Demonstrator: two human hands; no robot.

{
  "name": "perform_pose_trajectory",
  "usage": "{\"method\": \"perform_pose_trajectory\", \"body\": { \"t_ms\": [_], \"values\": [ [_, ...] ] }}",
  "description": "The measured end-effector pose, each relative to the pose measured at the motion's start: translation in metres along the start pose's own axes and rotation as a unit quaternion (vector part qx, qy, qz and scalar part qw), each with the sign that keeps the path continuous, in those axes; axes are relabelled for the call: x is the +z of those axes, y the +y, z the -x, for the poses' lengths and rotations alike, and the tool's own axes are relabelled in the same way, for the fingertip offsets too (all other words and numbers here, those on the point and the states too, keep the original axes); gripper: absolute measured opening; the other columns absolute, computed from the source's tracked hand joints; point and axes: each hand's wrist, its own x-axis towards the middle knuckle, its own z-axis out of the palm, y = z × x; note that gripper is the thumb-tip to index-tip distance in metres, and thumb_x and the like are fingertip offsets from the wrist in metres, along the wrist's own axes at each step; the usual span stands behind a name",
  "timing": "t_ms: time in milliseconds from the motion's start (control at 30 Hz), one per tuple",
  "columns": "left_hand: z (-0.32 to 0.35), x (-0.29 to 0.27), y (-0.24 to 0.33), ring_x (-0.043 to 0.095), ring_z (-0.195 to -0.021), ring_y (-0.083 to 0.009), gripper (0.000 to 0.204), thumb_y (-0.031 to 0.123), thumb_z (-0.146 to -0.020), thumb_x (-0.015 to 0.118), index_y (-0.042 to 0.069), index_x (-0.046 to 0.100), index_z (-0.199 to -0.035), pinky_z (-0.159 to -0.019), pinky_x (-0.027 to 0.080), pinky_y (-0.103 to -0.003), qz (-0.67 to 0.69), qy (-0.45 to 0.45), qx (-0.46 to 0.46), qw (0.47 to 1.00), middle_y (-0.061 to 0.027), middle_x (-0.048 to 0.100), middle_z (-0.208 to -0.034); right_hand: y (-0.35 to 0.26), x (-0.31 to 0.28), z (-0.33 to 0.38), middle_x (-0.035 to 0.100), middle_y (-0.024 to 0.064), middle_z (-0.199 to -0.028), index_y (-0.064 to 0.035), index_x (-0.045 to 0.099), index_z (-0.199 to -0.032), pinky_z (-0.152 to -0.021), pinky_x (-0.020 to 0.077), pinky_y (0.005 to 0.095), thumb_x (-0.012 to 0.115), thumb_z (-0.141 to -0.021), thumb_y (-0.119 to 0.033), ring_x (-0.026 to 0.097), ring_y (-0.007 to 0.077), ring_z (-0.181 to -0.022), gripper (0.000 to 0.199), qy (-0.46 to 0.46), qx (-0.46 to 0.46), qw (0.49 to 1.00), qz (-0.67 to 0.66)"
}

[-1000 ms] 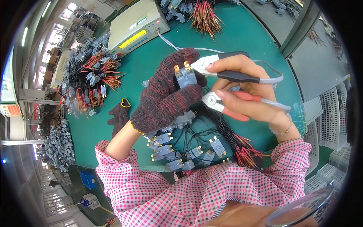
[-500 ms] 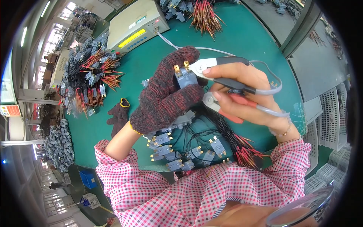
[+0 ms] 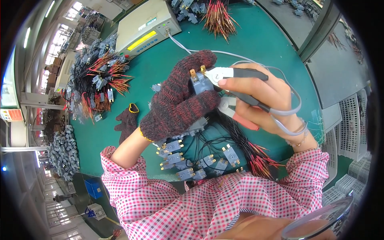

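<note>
Looking down, I see the green table [image 3: 264, 44] under everything. The grey switch [image 3: 201, 83] in my fingers is my landmark. Far past the switch, at the back of the table, sits a cream box [image 3: 146, 28] with a yellow strip. Well off to the left of the switch lies a big pile of wires [image 3: 98, 86] with red ends. Another bunch of red-tipped wires [image 3: 218, 18] lies beyond the switch, beside the box. Just below the switch, close to my chest, more switches [image 3: 188, 160] lie on black wires. A spare glove [image 3: 127, 122] lies flat on the table, left of the switch and lower.

My left hand [image 3: 178, 102] wears a dark knit glove. Its thumb and fingers are shut tight around the switch and hold it up off the table, brass tabs on top. My right hand [image 3: 260, 100] is bare. It is closed around two probes [image 3: 236, 74], one black and one red. The white tip of the black one touches the switch. Thin grey cords [image 3: 290, 110] loop from the probes round my wrist.
</note>
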Motion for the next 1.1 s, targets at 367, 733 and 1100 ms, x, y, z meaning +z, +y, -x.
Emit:
{"method": "perform_pose_trajectory", "body": {
  "t_ms": [367, 733, 1100],
  "values": [
    [0.0, 0.002, -0.002, 0.05, -0.11, -0.0144, 0.062, 0.014, -0.086, 0.066, 0.005, 0.034, -0.138, -0.092, 0.044, -0.029, -0.022, -0.01, 0.011, 1.0, -0.0089, 0.047, -0.128, 0.007, 0.008, 0.004, 0.064, 0.01, -0.093, -0.0018, 0.063, -0.105, -0.069, 0.0507, 0.0238, 0.055, -0.076, 0.009, 0.064, 0.013, -0.078, 0.032, -0.008, 0.078, 0.991, -0.107],
    [0.0, 0.004, 0.004, 0.05, -0.11, -0.0144, 0.063, 0.013, -0.085, 0.068, 0.006, 0.035, -0.138, -0.091, 0.045, -0.03, 0.016, -0.01, -0.001, 1.0, -0.0085, 0.049, -0.126, 0.005, 0.004, 0.005, 0.06, 0.0134, -0.103, -0.0079, 0.064, -0.108, -0.063, 0.0495, 0.028, 0.067, -0.071, 0.002, 0.061, 0.0204, -0.078, 0.038, -0.02, 0.052, 0.986, -0.156],
    [0.005, 0.006, 0.007, 0.048, -0.117, -0.02, 0.059, 0.017, -0.085, 0.068, 0.004, 0.039, -0.135, -0.097, 0.041, -0.034, -0.054, 0.004, -0.031, 0.998, -0.0121, 0.049, -0.126, 0.009, 0.008, 0.008, 0.061, 0.0182, -0.108, -0.0106, 0.065, -0.109, -0.074, 0.0522, 0.0326, 0.065, -0.068, 0.007, 0.064, 0.0288, -0.089, 0.044, -0.003, -0.038, 0.997, -0.074]
  ]
}}
